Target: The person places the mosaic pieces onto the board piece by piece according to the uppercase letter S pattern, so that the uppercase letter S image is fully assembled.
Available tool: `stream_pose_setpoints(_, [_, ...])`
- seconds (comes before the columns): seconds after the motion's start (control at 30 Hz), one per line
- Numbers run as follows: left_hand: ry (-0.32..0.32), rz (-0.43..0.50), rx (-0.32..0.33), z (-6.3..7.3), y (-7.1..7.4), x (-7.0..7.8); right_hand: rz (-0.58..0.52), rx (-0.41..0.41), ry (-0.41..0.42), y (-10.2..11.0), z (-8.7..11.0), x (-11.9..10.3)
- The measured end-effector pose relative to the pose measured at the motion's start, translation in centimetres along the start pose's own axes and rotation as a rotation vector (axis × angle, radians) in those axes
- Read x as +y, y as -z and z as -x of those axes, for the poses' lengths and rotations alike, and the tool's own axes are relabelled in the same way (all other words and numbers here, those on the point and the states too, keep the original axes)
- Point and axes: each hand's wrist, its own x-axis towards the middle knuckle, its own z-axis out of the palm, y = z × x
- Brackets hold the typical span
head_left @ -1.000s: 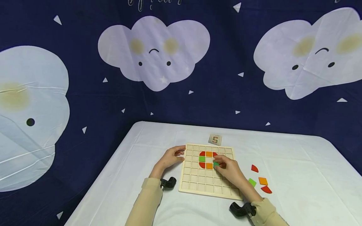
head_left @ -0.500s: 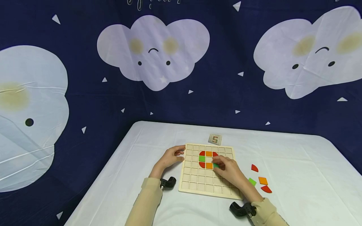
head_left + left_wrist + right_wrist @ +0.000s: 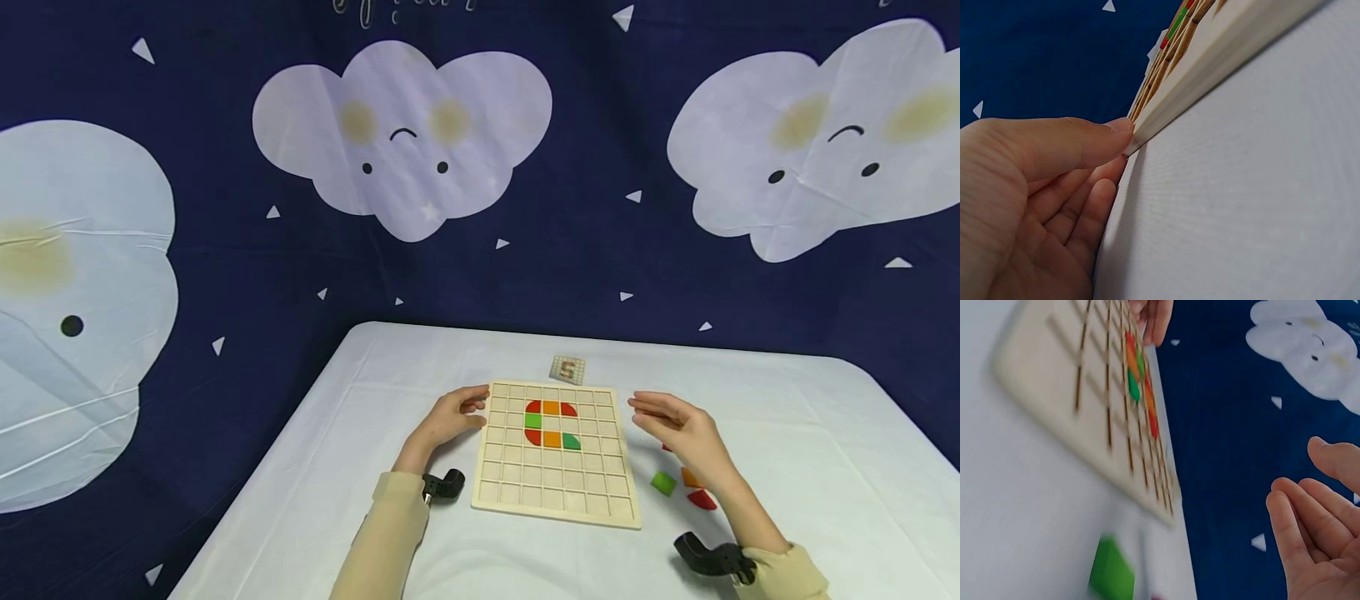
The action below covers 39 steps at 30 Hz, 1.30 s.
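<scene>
A wooden grid board [image 3: 555,501] lies on the table. In its upper half sit red quarter-round, orange square and light green square tiles, and a dark green quarter-round tile [image 3: 571,442] fills a cell at their lower right. My left hand [image 3: 447,419] rests against the board's left edge; in the left wrist view its thumb tip [image 3: 1121,128] touches the wooden rim. My right hand [image 3: 687,429] is off the board to the right, fingers extended and apart from the thumb. Nothing is between them in the right wrist view.
Loose tiles lie right of the board: a light green square [image 3: 663,483], a red quarter-round [image 3: 702,499], an orange square [image 3: 691,477] and another red piece, partly hidden by the right hand. A small pattern card [image 3: 567,370] lies behind the board on the white table [image 3: 420,358].
My right hand has let go of the dark green quarter-round tile, which now lies in its cell, and has moved right, off the board. My left hand stays at the board's edge.
</scene>
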Motion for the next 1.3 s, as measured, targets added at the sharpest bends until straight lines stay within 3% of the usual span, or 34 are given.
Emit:
stream_pose_setpoints(0.13, [-0.007,0.001,-0.002,0.1,0.0,0.1,0.026,0.003,-0.048,1.7,1.9,0.4])
stream_pose_setpoints(0.3, [-0.004,-0.002,0.0,0.1,-0.1,0.2,0.094,0.016,-0.054,2.4,3.7,1.3])
stream_pose_setpoints(0.5, [-0.007,0.009,0.001,0.1,-0.1,0.1,0.225,0.017,0.004,2.0,4.6,2.1])
stream_pose_setpoints(0.83, [-0.003,0.027,0.002,0.1,-0.1,0.1,0.315,-0.064,0.034,1.5,6.1,3.1])
stream_pose_setpoints(1.13, [0.0,0.024,0.003,0.1,-0.1,0.1,0.418,-0.024,0.212,1.1,6.5,4.1])
stream_pose_setpoints(1.3, [0.0,0.019,0.003,0.1,0.0,0.1,0.413,-0.032,0.21,1.0,6.3,3.9])
